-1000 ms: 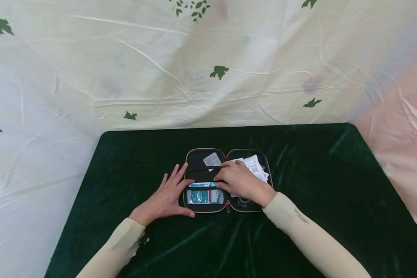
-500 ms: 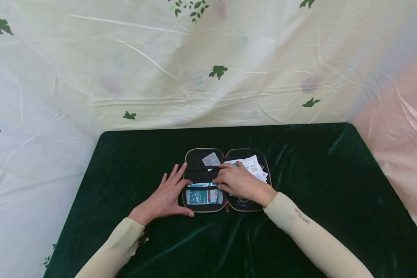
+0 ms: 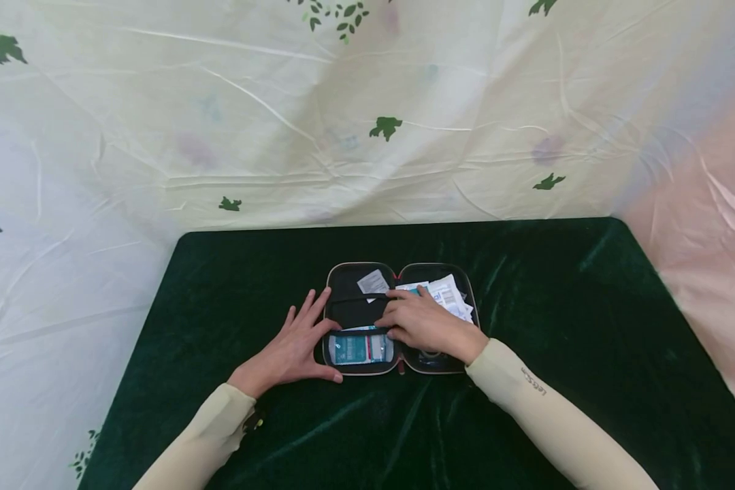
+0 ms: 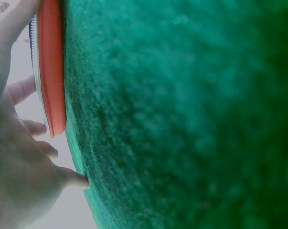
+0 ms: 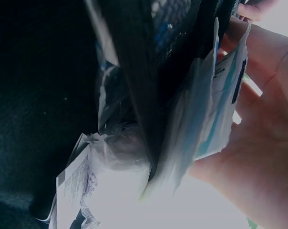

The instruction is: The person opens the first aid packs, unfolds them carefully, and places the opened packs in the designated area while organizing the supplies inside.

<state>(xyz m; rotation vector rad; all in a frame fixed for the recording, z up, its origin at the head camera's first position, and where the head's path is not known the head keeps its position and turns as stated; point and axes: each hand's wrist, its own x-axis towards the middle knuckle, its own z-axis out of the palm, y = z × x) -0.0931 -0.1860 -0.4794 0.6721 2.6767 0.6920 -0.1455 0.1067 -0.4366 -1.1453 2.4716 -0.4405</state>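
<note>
A small zip case (image 3: 360, 314) lies unfolded on the green velvet table, black inside; its orange outer shell (image 4: 52, 71) shows in the left wrist view. In the left half, a blue-and-white packet (image 3: 358, 349) sits behind a dark elastic band (image 3: 360, 332), a thin strip showing above it. My left hand (image 3: 289, 350) spreads its fingers along the case's left edge, index fingertip at the band's left end, thumb by the near corner. My right hand (image 3: 425, 320) reaches over the hinge, bent fingertips at the band's right end. I cannot tell whether they pinch the packet.
White packets (image 3: 450, 296) fill the right half of the case, partly under my right hand. A small clear sachet (image 3: 373, 281) is in the upper left pocket. The green velvet table (image 3: 527, 408) surrounds the case, with a leaf-print white curtain (image 3: 282, 136) behind.
The blue-and-white packet has slid down behind the band, toward the near edge, leaving a thinner strip above it. My right fingertips have moved slightly down; the left hand has stayed put.
</note>
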